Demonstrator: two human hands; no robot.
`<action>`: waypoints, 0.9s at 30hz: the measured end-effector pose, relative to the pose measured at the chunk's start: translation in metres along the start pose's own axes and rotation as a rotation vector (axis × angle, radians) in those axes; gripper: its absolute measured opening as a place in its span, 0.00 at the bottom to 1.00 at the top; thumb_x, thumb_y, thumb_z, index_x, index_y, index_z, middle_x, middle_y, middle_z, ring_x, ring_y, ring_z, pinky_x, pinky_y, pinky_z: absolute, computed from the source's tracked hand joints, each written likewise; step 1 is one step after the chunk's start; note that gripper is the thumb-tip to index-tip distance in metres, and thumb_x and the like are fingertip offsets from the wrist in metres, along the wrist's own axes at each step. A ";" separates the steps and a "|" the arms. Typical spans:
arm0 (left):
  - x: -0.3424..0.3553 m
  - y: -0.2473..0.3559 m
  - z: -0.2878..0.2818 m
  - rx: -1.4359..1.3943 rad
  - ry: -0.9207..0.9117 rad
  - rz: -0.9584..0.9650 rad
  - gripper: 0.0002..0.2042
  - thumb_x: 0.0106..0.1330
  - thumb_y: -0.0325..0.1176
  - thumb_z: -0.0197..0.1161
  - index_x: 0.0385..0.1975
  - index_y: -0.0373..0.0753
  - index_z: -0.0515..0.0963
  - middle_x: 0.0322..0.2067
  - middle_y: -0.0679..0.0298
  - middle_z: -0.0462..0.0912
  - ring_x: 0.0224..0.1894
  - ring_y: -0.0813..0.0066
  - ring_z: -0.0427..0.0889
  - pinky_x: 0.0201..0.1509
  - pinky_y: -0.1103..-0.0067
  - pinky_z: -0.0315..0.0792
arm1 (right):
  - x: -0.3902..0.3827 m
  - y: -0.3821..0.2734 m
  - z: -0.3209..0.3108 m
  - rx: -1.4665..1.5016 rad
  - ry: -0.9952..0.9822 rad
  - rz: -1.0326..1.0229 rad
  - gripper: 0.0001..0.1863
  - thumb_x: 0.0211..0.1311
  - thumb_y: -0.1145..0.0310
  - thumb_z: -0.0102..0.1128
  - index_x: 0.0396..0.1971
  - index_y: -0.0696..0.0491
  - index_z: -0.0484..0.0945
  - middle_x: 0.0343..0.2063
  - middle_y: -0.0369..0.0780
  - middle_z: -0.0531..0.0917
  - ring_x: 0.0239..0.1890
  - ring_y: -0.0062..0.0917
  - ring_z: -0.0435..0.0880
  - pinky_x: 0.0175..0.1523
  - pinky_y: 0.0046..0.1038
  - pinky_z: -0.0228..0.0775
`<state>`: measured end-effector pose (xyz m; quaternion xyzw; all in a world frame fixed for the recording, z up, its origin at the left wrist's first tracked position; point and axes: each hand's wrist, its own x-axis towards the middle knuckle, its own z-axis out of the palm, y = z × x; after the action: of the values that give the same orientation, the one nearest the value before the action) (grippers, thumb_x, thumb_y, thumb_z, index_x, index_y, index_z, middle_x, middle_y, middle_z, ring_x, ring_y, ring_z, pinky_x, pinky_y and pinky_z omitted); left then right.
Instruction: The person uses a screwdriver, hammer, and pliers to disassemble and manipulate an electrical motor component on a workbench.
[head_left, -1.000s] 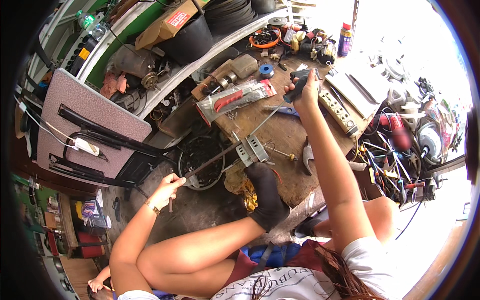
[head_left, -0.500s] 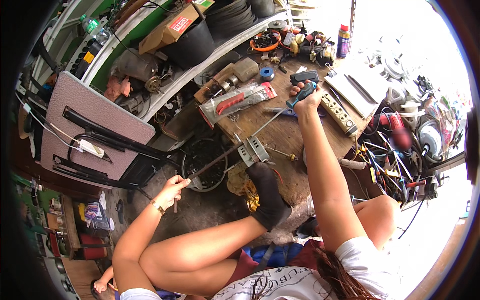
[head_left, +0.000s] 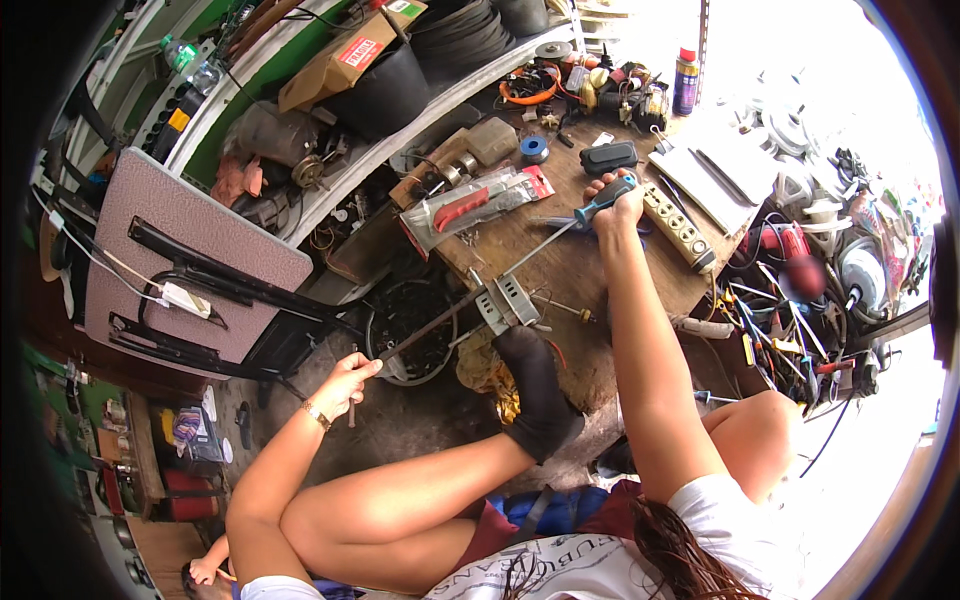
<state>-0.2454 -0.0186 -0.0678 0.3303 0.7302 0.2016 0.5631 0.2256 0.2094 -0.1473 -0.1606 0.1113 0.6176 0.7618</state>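
Observation:
My right hand [head_left: 622, 207] is wrapped round the blue and dark handle of a screwdriver [head_left: 597, 206]. The long shaft slants down to a slotted silver metal housing [head_left: 508, 302] at the workbench edge; its tip is hard to make out. My left hand [head_left: 347, 386] grips the end of a long dark metal bar [head_left: 425, 330], and the bar's other end meets the housing. My foot in a black sock [head_left: 537, 385] presses against the housing from below. A thin rod with a brass-coloured fitting [head_left: 586, 315] sticks out to its right.
The wooden workbench [head_left: 585, 270] carries a packaged red-handled tool [head_left: 462, 208], a black case [head_left: 608, 156], a power strip [head_left: 680, 232] and a spray can [head_left: 686, 82]. A wire-guarded fan part [head_left: 412, 375] lies below. Many tools [head_left: 790, 330] crowd the right. Another person's hand [head_left: 205, 570] shows lower left.
My right hand has turned the screwdriver handle, which now lies flatter, and the hand has dropped slightly away from the black case. My left hand and the bar stay almost still.

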 end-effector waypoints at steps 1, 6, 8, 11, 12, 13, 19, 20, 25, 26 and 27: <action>-0.001 0.000 0.001 0.004 0.006 -0.010 0.14 0.66 0.40 0.66 0.27 0.47 0.67 0.18 0.80 0.60 0.14 0.93 0.53 0.14 0.89 0.49 | -0.002 0.004 0.006 0.018 -0.016 -0.018 0.17 0.72 0.47 0.37 0.39 0.44 0.65 0.20 0.38 0.74 0.19 0.28 0.71 0.22 0.28 0.63; -0.003 0.002 0.004 0.010 0.004 -0.026 0.13 0.67 0.39 0.65 0.27 0.48 0.66 0.18 0.80 0.58 0.13 0.94 0.54 0.13 0.90 0.49 | -0.007 0.013 0.018 -0.202 -0.028 -0.272 0.22 0.71 0.39 0.38 0.40 0.44 0.62 0.20 0.38 0.75 0.16 0.25 0.71 0.20 0.23 0.63; -0.003 0.003 0.003 0.012 -0.006 -0.029 0.13 0.67 0.39 0.65 0.27 0.48 0.66 0.18 0.80 0.59 0.13 0.94 0.54 0.14 0.90 0.49 | -0.003 0.011 0.016 -0.229 -0.011 -0.248 0.18 0.73 0.44 0.38 0.40 0.43 0.63 0.21 0.38 0.76 0.18 0.27 0.72 0.22 0.28 0.66; -0.006 0.006 -0.001 -0.004 -0.014 -0.026 0.13 0.66 0.39 0.66 0.27 0.47 0.67 0.19 0.80 0.62 0.13 0.94 0.54 0.14 0.90 0.49 | -0.003 0.005 0.009 -0.222 0.010 -0.102 0.15 0.74 0.47 0.37 0.38 0.43 0.64 0.22 0.38 0.75 0.21 0.27 0.71 0.26 0.33 0.68; -0.007 0.006 -0.003 -0.012 -0.016 -0.024 0.13 0.65 0.40 0.67 0.26 0.46 0.68 0.19 0.79 0.63 0.13 0.94 0.54 0.14 0.90 0.49 | -0.004 0.004 0.006 -0.138 -0.052 -0.035 0.15 0.73 0.47 0.38 0.37 0.42 0.65 0.21 0.37 0.74 0.21 0.27 0.70 0.25 0.31 0.67; -0.006 0.007 -0.002 -0.017 -0.027 -0.034 0.13 0.66 0.39 0.66 0.27 0.47 0.67 0.19 0.80 0.62 0.13 0.94 0.54 0.14 0.90 0.49 | -0.001 0.000 0.002 -0.053 -0.113 0.025 0.16 0.72 0.46 0.39 0.36 0.42 0.66 0.21 0.37 0.74 0.21 0.27 0.68 0.25 0.30 0.67; -0.002 0.005 -0.002 -0.024 -0.047 -0.070 0.12 0.67 0.39 0.65 0.27 0.48 0.67 0.19 0.80 0.61 0.13 0.93 0.55 0.15 0.90 0.49 | -0.003 0.003 -0.014 0.084 -0.168 0.053 0.22 0.71 0.42 0.39 0.32 0.47 0.67 0.19 0.37 0.71 0.19 0.24 0.67 0.20 0.23 0.62; -0.003 0.005 -0.003 -0.028 -0.052 -0.072 0.12 0.67 0.39 0.65 0.28 0.48 0.67 0.19 0.80 0.61 0.13 0.93 0.55 0.15 0.90 0.48 | -0.004 0.007 -0.010 0.002 -0.137 -0.047 0.22 0.71 0.42 0.39 0.33 0.47 0.67 0.20 0.37 0.72 0.19 0.25 0.68 0.20 0.24 0.63; -0.009 0.006 -0.003 -0.043 -0.051 -0.083 0.12 0.67 0.39 0.65 0.27 0.48 0.67 0.18 0.80 0.60 0.13 0.94 0.56 0.14 0.90 0.48 | -0.013 0.009 0.016 -0.338 -0.128 -0.295 0.18 0.74 0.48 0.38 0.39 0.47 0.67 0.25 0.39 0.76 0.22 0.29 0.78 0.23 0.33 0.72; -0.009 0.008 -0.003 -0.036 -0.046 -0.077 0.13 0.66 0.40 0.66 0.27 0.48 0.67 0.19 0.80 0.61 0.13 0.94 0.55 0.14 0.90 0.48 | -0.015 0.005 0.024 -0.332 -0.125 -0.235 0.17 0.75 0.49 0.37 0.38 0.47 0.68 0.25 0.39 0.77 0.24 0.30 0.78 0.24 0.33 0.72; -0.011 0.009 -0.004 -0.029 -0.040 -0.072 0.14 0.65 0.40 0.67 0.27 0.47 0.67 0.19 0.80 0.62 0.13 0.94 0.55 0.14 0.90 0.49 | -0.018 0.006 0.029 -0.317 -0.109 -0.185 0.18 0.74 0.49 0.37 0.36 0.47 0.68 0.25 0.39 0.76 0.24 0.30 0.77 0.24 0.33 0.72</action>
<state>-0.2452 -0.0198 -0.0528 0.2994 0.7271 0.1850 0.5894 0.2154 0.2049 -0.1143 -0.2543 -0.0440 0.5624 0.7856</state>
